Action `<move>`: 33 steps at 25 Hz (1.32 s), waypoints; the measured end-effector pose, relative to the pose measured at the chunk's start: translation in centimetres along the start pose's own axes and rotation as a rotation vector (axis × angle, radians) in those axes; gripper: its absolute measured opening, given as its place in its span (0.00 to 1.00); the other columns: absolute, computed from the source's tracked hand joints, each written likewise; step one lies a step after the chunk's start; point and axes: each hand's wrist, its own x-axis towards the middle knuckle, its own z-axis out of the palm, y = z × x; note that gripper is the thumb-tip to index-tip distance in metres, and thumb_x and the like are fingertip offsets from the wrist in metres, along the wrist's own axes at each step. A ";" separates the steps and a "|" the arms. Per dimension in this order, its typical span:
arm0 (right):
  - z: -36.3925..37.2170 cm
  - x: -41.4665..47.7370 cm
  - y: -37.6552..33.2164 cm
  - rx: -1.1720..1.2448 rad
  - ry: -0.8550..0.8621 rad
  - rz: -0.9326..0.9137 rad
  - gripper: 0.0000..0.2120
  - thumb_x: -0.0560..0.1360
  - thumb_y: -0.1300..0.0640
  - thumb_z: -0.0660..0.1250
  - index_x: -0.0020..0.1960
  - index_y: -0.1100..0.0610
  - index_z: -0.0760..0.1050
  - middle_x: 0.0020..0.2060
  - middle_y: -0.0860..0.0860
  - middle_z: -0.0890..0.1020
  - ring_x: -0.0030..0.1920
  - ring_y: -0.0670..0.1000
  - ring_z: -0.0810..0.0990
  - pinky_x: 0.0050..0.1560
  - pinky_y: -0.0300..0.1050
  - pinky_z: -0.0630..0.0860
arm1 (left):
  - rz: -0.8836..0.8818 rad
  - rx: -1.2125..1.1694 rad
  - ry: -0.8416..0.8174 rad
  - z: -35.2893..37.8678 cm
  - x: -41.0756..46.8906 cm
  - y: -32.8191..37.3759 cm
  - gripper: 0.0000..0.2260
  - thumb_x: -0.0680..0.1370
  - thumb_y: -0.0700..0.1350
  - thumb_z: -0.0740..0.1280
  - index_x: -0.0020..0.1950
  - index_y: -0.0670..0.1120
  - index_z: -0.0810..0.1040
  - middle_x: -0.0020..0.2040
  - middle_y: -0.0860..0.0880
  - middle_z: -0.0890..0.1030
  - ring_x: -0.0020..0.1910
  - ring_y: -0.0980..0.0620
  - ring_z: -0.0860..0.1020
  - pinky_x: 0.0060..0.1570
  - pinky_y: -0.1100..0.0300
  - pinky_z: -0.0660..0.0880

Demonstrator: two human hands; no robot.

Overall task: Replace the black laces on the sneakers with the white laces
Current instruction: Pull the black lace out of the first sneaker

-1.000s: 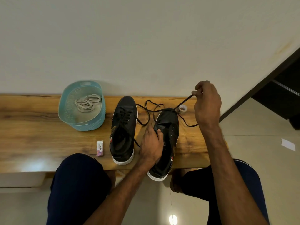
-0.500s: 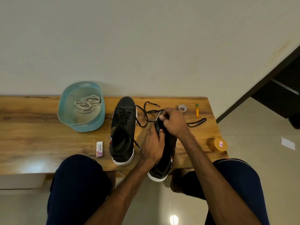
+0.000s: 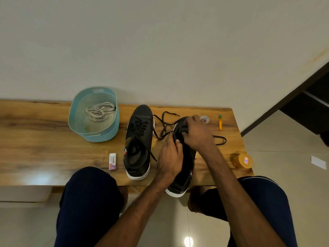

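Note:
Two black sneakers with white soles stand on the wooden bench [image 3: 44, 139]. The left sneaker [image 3: 138, 141] is still laced in black. The right sneaker [image 3: 183, 168] overhangs the front edge, and its loosened black lace [image 3: 165, 125] trails over the bench on both sides. My left hand [image 3: 170, 157] grips the right sneaker's upper at the middle. My right hand [image 3: 197, 134] pinches the black lace near the toe-end eyelets. The white laces [image 3: 99, 113] lie coiled in the teal basket [image 3: 110, 134] at the back left.
A small eraser packet [image 3: 112, 161] lies left of the left sneaker. A tape roll [image 3: 204, 119], an orange glue stick [image 3: 220, 122] and an orange jar [image 3: 243, 160] sit on the right end of the bench. My knees are under the front edge.
My right hand, raised to the right a second ago pulling the black lace taut, has come down onto the right sneaker's eyelets. The freed lace end now lies on the bench at right.

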 end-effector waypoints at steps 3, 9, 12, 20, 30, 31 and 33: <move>0.8 0.1 -0.9 -0.038 -0.039 -0.082 0.15 0.78 0.49 0.65 0.63 0.52 0.77 0.61 0.53 0.74 0.65 0.57 0.71 0.64 0.62 0.70 | 0.009 -0.004 -0.020 0.0 -0.2 0.0 0.20 0.84 0.49 0.53 0.75 0.45 0.64 0.67 0.46 0.75 0.65 0.47 0.74 0.62 0.51 0.73; 1.0 0.3 -0.5 0.303 0.142 -0.016 0.14 0.83 0.51 0.59 0.46 0.54 0.81 0.40 0.48 0.82 0.45 0.51 0.81 0.48 0.47 0.74 | 0.011 0.001 -0.019 0.1 -0.1 -0.1 0.20 0.84 0.48 0.52 0.76 0.46 0.63 0.68 0.47 0.75 0.65 0.48 0.74 0.60 0.54 0.72; 1.1 0.0 -1.3 1.008 0.211 0.189 0.16 0.84 0.56 0.56 0.42 0.59 0.77 0.41 0.55 0.84 0.43 0.52 0.83 0.46 0.43 0.75 | 0.005 -0.004 0.001 0.1 -0.1 -0.1 0.18 0.84 0.47 0.53 0.74 0.46 0.64 0.63 0.47 0.77 0.60 0.47 0.76 0.55 0.54 0.73; -0.5 0.4 1.4 0.059 0.155 0.078 0.12 0.75 0.53 0.67 0.57 0.56 0.76 0.54 0.54 0.79 0.54 0.56 0.78 0.54 0.53 0.78 | -0.025 -0.052 0.061 0.1 0.1 -0.1 0.16 0.84 0.45 0.53 0.70 0.44 0.70 0.55 0.45 0.80 0.53 0.47 0.77 0.49 0.56 0.72; 1.5 0.5 -0.6 0.592 0.137 0.118 0.12 0.82 0.54 0.59 0.45 0.58 0.76 0.39 0.52 0.83 0.42 0.51 0.82 0.41 0.44 0.76 | -0.034 -0.088 0.046 0.0 0.1 -0.4 0.18 0.84 0.48 0.52 0.72 0.46 0.67 0.58 0.46 0.79 0.56 0.48 0.78 0.55 0.46 0.76; 1.1 0.6 -0.3 0.852 0.124 0.220 0.12 0.82 0.55 0.57 0.46 0.59 0.75 0.39 0.54 0.84 0.42 0.52 0.83 0.44 0.43 0.79 | -0.035 -0.086 0.045 0.1 0.0 -0.5 0.18 0.84 0.49 0.52 0.72 0.47 0.67 0.58 0.47 0.80 0.55 0.48 0.78 0.55 0.47 0.77; 0.8 0.7 0.4 1.347 0.091 0.397 0.14 0.83 0.56 0.53 0.49 0.62 0.74 0.42 0.59 0.85 0.46 0.58 0.85 0.51 0.49 0.82 | -0.026 -0.092 0.063 -0.1 0.0 -0.2 0.18 0.84 0.47 0.52 0.73 0.47 0.67 0.57 0.48 0.80 0.53 0.50 0.78 0.54 0.49 0.77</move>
